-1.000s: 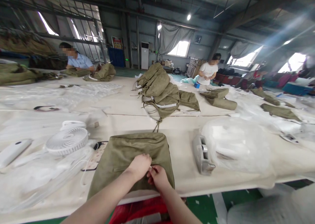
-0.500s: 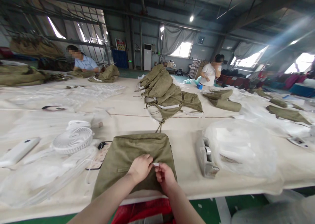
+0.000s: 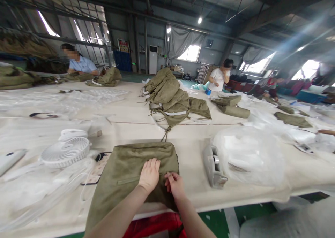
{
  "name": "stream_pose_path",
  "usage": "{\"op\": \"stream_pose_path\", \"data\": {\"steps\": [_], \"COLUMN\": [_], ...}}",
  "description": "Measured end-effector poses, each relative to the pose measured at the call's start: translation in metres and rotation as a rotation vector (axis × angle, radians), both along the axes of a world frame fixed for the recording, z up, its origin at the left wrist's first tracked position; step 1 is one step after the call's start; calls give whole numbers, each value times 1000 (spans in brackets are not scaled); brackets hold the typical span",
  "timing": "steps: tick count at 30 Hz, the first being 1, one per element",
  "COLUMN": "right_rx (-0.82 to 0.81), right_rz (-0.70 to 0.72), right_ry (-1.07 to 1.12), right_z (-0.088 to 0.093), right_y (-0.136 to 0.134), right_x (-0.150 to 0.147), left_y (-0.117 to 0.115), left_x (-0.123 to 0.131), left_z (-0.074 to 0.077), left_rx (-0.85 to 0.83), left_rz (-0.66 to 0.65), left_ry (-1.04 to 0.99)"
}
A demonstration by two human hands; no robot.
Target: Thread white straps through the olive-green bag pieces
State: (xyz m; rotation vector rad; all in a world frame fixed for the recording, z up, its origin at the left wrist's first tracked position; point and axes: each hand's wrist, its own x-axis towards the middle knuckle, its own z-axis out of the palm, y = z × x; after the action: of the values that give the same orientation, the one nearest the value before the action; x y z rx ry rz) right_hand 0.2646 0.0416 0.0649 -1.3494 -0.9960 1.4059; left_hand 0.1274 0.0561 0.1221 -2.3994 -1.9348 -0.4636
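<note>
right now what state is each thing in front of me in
olive bag, lying flat at the table's near edge, under both hands
left hand, open, palm flat on the bag
right hand, fingers curled on the bag, grip unclear
desk fan, lying face up, untouched
tape dispenser, on the table, untouched
pile of olive bags, stacked, straps loose
clear plastic bags, heaped, crumpled

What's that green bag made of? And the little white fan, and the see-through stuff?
The green bag looks like woven cloth, maybe canvas: dull olive, with soft creases and a stitched seam. The fan looks like hard white plastic: smooth, with thin moulded grille ribs. The see-through sheets look like thin plastic film, glossy and crinkled.
</note>
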Motion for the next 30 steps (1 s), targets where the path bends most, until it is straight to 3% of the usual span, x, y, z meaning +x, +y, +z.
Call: {"op": "stream_pose_path", "data": {"steps": [3,5,9,13,16,22,30], "right_rx": [1,27,285,680,851,874,818], "right_rz": [29,43,66,23,41,41,-29], "right_ry": [-29,-100,-463,-784,-910,-1034,-1167], "right_z": [-2,-2,6,23,31,25,32], "right_y": [0,-2,-13,-21,-18,-8,-2], "right_x": [-2,-1,-2,-17,-33,-49,-61], "left_y": [8,6,-15,-37,-48,-53,-51], "left_x": [-2,-8,-38,-80,-97,-102,-107], "left_z": [5,10,13,-3,-21,-44,-53], "left_rx": [-43,-89,-9,177,186,216,247], "left_rz": [39,-32,-194,5,68,69,62], "left_ry": [4,-14,-85,-93,-75,-76,-51]}}
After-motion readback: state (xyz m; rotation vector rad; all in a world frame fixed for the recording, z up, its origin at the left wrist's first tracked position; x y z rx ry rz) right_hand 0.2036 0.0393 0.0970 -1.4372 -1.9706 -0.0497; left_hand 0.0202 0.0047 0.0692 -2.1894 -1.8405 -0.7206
